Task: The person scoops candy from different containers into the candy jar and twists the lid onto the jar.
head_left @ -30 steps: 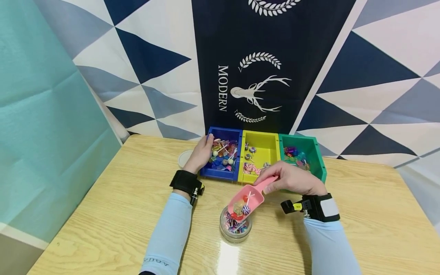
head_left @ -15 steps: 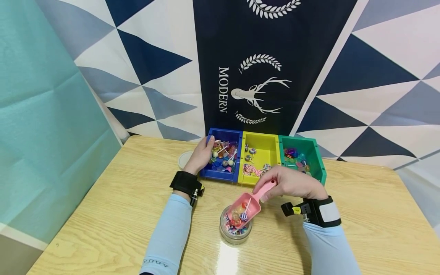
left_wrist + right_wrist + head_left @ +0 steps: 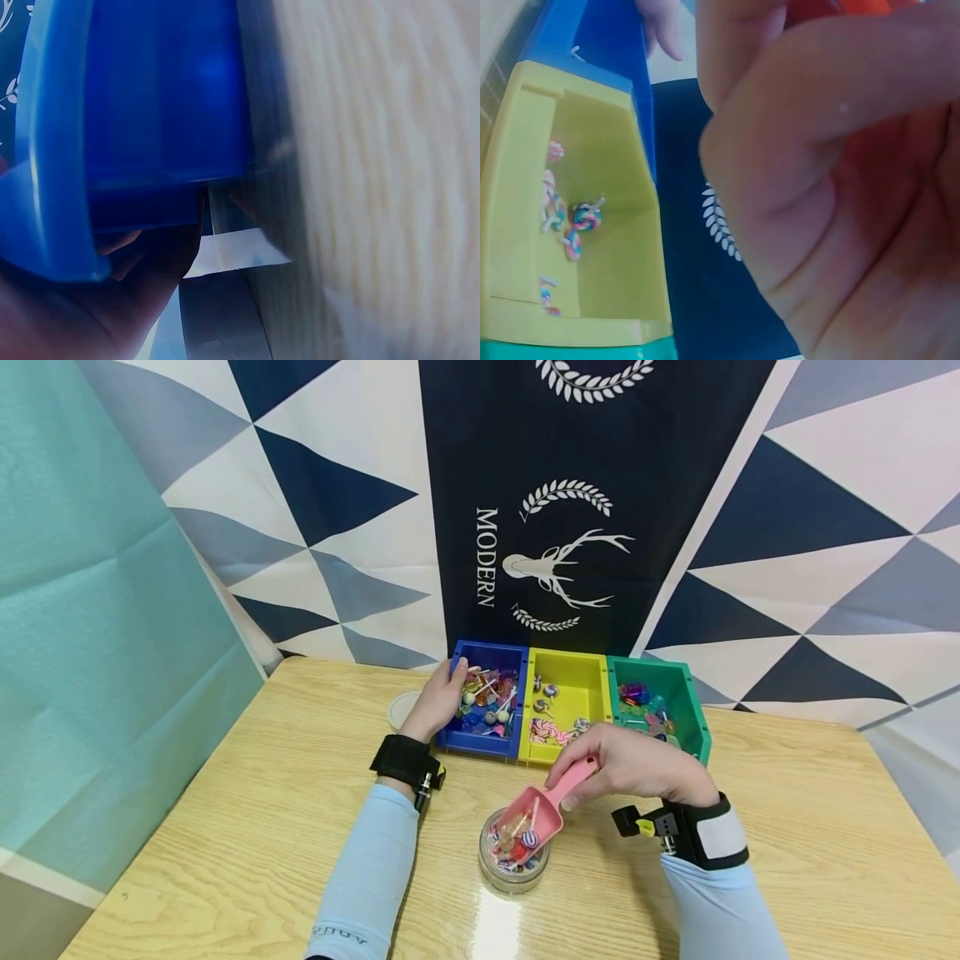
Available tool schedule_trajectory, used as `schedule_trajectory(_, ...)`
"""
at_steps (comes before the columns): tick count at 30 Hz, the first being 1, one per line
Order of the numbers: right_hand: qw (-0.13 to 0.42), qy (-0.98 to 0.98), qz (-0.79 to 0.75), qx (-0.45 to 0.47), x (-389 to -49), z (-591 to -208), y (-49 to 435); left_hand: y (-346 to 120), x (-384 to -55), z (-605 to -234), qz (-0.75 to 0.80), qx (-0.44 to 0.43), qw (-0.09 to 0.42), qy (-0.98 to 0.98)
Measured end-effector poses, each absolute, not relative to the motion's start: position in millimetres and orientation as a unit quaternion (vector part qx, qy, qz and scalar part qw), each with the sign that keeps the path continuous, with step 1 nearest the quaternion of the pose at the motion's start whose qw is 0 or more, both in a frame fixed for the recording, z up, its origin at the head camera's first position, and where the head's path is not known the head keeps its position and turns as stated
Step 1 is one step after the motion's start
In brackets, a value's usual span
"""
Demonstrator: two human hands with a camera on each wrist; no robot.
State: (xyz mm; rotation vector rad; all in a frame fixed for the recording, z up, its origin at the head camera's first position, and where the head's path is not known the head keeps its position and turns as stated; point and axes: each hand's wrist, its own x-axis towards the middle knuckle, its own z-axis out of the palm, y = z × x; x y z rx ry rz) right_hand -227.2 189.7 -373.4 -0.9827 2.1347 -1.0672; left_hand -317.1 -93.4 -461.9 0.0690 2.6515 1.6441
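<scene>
My right hand point(image 3: 637, 762) pinches the handle of a pink scoop point(image 3: 552, 817). The scoop tilts down, its front edge at the mouth of a round clear jar point(image 3: 510, 882). Small candies and a striped lollipop point(image 3: 530, 839) lie in the scoop; more small candies show in the jar. My left hand point(image 3: 435, 700) grips the outer side of a blue bin point(image 3: 477, 745), thumb at the rim, fingers partly hidden behind the wall in the left wrist view. Mixed candies and lollipops fill the bottom of that bin.
A yellow bin point(image 3: 583, 681) with several swirl lollipops adjoins the blue one. Right of it stands a green bin point(image 3: 697, 718) holding wrapped candies. A pale round lid point(image 3: 402, 708) lies beside my left wrist. Patterned cloth point(image 3: 360, 485) hangs behind the wooden table point(image 3: 262, 827).
My right hand has moved slightly down and left, bringing the scoop lower into the jar's mouth. The candies in the scoop have slid toward its front. My left hand stays on the blue bin.
</scene>
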Motion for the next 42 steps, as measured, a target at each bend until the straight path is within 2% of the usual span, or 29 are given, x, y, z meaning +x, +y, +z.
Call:
schedule_trajectory(15, 0.222, 0.842, -0.346, -0.35, -217, -354, 198, -93, -318, -461, 0.528, 0.025, 0.008, 0.849)
schedule_trajectory(24, 0.179, 0.84, -0.377, -0.348, -220, -355, 203, -94, -318, -461, 0.53, 0.024, 0.012, 0.848)
schedule_trajectory(28, 0.131, 0.86, -0.39, -0.302, -224, -361, 197, -94, -317, -461, 0.527, 0.022, 0.011, 0.85)
schedule_trajectory(37, -0.052, 0.918, -0.33, -0.215, -234, -389, 152, -95, -317, -462, 0.524, 0.026, 0.015, 0.851)
schedule_trajectory(42, -0.124, 0.924, -0.306, -0.191, -235, -398, 132, -93, -317, -462, 0.53, 0.026, 0.014, 0.847)
